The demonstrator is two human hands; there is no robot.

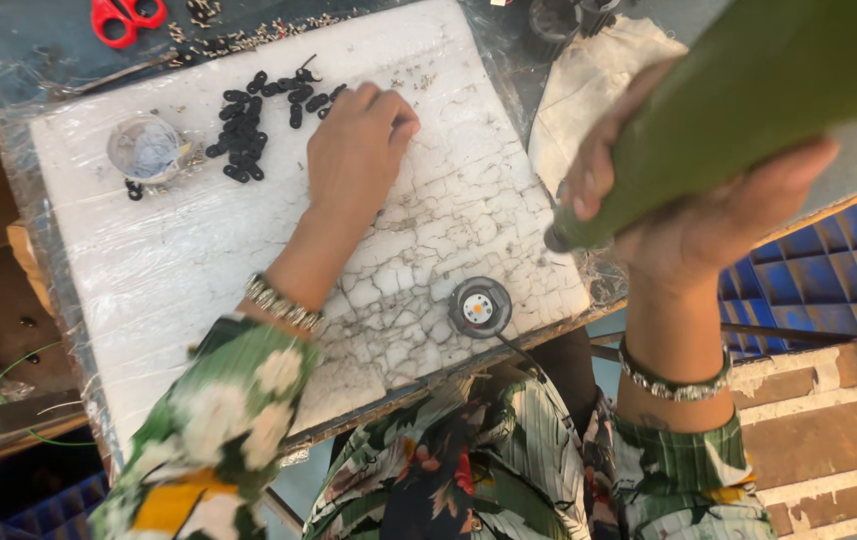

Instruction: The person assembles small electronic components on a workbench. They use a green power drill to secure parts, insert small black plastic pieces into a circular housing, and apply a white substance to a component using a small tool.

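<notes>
Green tool: a thick green tube-shaped tool [749,100] with a dark tip, held up close to the camera above the right edge of the worktop [199,250].
Long axis: it slants from the upper right of the view down toward the lower left, so the dark tip points at the cracked white surface.
Right hand: the right hand [689,220] is wrapped round the lower end of the green tool, fingers curled over it, thumb under; the grip is closed on the tool.
Round part: a small black disc with a pale, orange-marked centre [479,307] lies near the front edge of the worktop, a thin dark wire running off it toward the person.
Key relation: the round part lies below and to the left of the tool's tip, near it but apart; the right hand is the nearer of the two.
Left hand: the left hand [359,140] rests knuckles-up on the white surface, fingers bent at the edge of a scatter of small black pieces [249,130]; whether it pinches one I cannot tell.
Nearby: a clear round cup [146,148] stands left of the black pieces; red-handled scissors [127,18] lie beyond the board.
</notes>
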